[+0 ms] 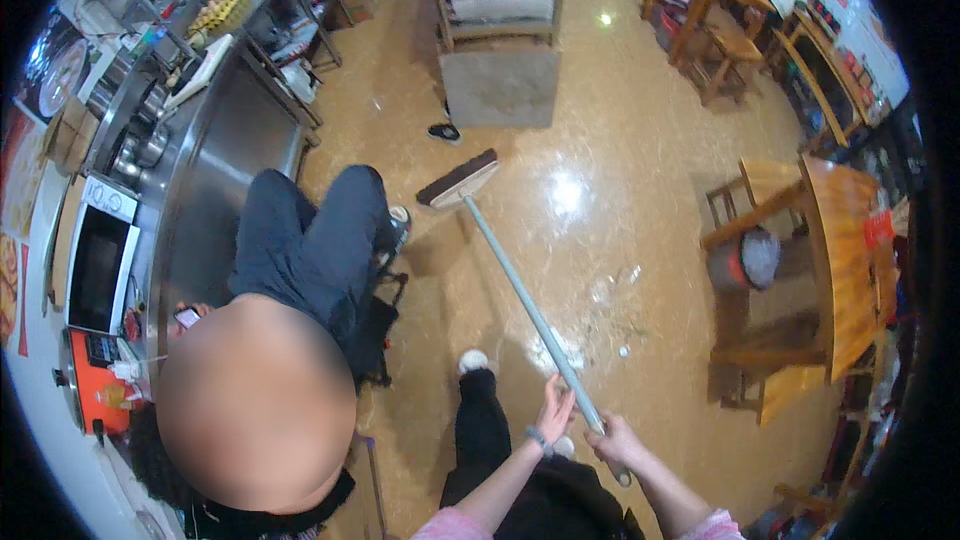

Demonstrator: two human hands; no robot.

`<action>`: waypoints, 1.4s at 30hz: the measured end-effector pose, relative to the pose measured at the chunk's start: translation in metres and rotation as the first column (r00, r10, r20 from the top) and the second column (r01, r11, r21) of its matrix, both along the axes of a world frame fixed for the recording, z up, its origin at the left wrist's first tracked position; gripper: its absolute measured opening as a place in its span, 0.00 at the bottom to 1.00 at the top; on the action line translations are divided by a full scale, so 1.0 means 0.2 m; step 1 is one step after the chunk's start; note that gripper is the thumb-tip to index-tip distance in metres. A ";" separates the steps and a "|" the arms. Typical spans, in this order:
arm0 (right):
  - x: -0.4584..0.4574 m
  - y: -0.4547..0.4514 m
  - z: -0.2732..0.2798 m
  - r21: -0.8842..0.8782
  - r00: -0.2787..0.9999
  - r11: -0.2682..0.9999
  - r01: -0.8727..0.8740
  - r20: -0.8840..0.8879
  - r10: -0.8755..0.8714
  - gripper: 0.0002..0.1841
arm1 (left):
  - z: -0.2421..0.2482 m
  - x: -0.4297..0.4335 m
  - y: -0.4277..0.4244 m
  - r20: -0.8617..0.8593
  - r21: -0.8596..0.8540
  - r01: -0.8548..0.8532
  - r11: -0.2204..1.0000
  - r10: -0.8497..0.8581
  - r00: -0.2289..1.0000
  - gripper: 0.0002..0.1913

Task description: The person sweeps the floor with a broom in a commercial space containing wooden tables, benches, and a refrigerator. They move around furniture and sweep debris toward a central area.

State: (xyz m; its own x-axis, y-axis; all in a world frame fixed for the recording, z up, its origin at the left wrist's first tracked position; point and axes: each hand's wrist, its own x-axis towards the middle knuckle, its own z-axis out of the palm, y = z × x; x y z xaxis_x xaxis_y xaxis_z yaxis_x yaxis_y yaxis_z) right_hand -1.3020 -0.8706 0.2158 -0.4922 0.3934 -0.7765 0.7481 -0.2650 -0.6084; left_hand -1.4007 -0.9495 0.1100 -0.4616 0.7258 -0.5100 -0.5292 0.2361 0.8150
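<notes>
A push broom with a long grey-green handle [517, 281] slants away from me, its dark-bristled head [457, 180] at the far end. My right hand [616, 441] is closed around the handle close to its near end. Just further along, my left hand [553, 412] lies against the handle with its fingers fairly straight; whether it grips is unclear. A band circles the left wrist. Small litter [604, 292] is scattered on the shiny tan floor [637, 202] to the right of the handle.
A seated person [315, 255] is close on my left, holding a phone [187, 316], beside a steel counter [232, 120] with a microwave [101, 255]. Wooden tables [847, 270] and a bin [739, 259] stand at right. A cabinet [499, 90] and a dark shoe [445, 133] are ahead.
</notes>
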 end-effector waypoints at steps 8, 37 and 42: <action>-1.78 0.56 -0.50 0.418 0.828 0.715 -0.560 0.280 0.485 0.16 | -0.07 -0.42 -0.54 -0.020 -0.498 0.413 0.762 -0.486 0.874 0.16; -1.02 1.51 0.80 0.246 0.709 0.925 -0.290 0.704 0.035 0.22 | -0.02 -2.17 0.70 -0.034 -0.548 0.411 0.729 -0.510 0.860 0.13; -2.05 1.96 0.58 0.081 0.459 0.597 -0.798 0.723 0.516 0.27 | 0.07 -2.47 1.13 -0.033 -0.404 0.403 0.821 -0.454 0.890 0.13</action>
